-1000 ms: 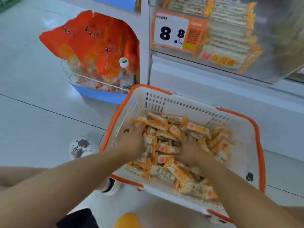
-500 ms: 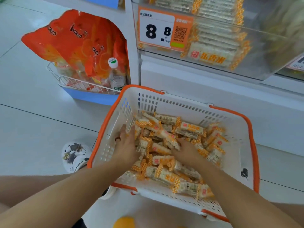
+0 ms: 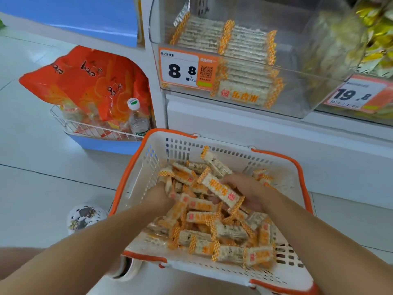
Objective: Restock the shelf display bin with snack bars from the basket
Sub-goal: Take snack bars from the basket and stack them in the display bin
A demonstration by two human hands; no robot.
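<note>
1. Orange-rimmed white plastic basket (image 3: 140, 177) is sitting in the lower middle of the frame, and we are reaching into it with both hands.
2. We are cupping our left hand (image 3: 158, 193) and right hand (image 3: 247, 191) around a heap of snack bars (image 3: 221, 191), fingers curled against the wrappers from either side.
3. More snack bars are lying loose across the basket floor below our hands.
4. We are seeing the clear display bin (image 3: 297, 88) in the upper middle of the frame, with neat rows of the same bars inside and a price tag (image 3: 188, 69) reading 8.8 on its front.
5. At the upper left, orange bags (image 3: 85, 81) and a water bottle (image 3: 138, 118) are sitting in a wire rack (image 3: 63, 122).
</note>
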